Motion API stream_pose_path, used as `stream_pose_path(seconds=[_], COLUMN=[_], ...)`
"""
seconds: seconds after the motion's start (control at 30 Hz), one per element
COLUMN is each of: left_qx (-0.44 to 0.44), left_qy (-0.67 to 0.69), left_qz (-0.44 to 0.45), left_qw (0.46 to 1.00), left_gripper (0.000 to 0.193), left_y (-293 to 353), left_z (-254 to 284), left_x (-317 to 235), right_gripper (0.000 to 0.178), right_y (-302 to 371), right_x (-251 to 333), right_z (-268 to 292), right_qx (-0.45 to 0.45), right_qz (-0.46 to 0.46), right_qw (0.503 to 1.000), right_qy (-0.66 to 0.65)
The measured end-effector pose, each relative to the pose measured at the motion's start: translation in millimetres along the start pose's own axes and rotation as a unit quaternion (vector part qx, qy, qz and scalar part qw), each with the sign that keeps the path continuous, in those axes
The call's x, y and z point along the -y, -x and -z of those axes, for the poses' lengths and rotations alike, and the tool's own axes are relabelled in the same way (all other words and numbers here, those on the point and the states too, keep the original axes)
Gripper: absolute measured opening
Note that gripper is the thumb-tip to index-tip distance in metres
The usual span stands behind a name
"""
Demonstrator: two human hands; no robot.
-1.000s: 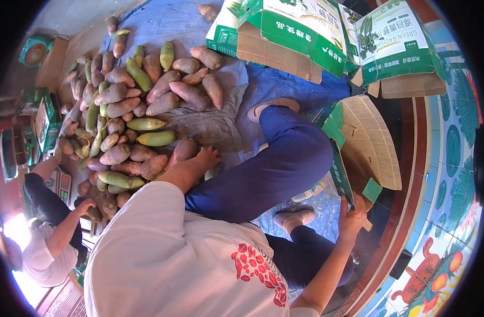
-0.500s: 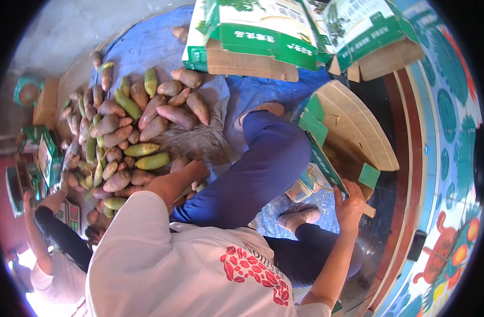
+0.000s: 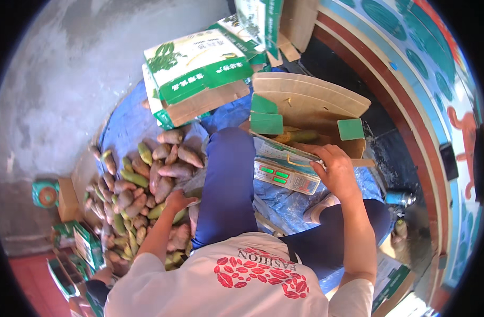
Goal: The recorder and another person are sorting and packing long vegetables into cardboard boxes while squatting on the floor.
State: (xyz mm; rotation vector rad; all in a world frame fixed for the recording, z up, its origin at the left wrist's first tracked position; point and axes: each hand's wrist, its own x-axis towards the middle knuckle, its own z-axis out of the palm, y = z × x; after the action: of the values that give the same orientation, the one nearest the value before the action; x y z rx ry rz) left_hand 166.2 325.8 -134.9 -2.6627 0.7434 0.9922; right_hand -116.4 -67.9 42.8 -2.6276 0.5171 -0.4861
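My left hand (image 3: pixel 177 202) is low over a heap of purple-skinned sweet potatoes (image 3: pixel 174 170) and long green radishes (image 3: pixel 133 178), beside my bent knee. Its thumb sticks out toward a green vegetable; the other fingers are mostly hidden, so I cannot tell whether it grips anything. My right hand (image 3: pixel 334 168) is closed over the near wall of an open cardboard box (image 3: pixel 316 105), thumb outside and fingers reaching over the rim. Inside that box lie a few yellow-green radishes (image 3: pixel 297 136). Close in front of it is an electronic scale (image 3: pixel 284 178) with lit green displays.
Green-and-white cartons (image 3: pixel 199 66) stand at the far side on a blue tarp (image 3: pixel 128 113). At left are a teal round device (image 3: pixel 45 194), a brown box (image 3: pixel 68 199) and more cartons (image 3: pixel 86 240). A bottle (image 3: pixel 399 198) lies at right. Part of another person's arm (image 3: pixel 100 276) shows at lower left.
My view has swung to the right, so the open box and scale now sit nearer the middle. My left hand has moved back along the heap; my right hand stays on the box wall.
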Motion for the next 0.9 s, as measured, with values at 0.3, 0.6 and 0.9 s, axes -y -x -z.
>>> stream_pose_path(seconds=[0.3, 0.6, 0.9], left_qx=[-0.37, -0.314, -0.194], left_qy=[0.417, 0.261, 0.089], left_qz=[-0.066, -0.356, -0.363], left_qw=[0.828, 0.841, 0.907], left_gripper=[0.05, 0.047, 0.052], left_y=[48, 82, 41], left_z=[152, 237, 226], left_x=[-65, -219, -331], right_gripper=[0.026, 0.025, 0.024], right_y=[10, 16, 18], right_x=[-1, -5, -8], right_z=[12, 9, 7], right_qx=[-0.048, -0.02, -0.01], right_qz=[0.001, 0.012, 0.016], right_qw=[0.999, 1.0, 1.0], right_qy=[-0.016, 0.004, 0.005])
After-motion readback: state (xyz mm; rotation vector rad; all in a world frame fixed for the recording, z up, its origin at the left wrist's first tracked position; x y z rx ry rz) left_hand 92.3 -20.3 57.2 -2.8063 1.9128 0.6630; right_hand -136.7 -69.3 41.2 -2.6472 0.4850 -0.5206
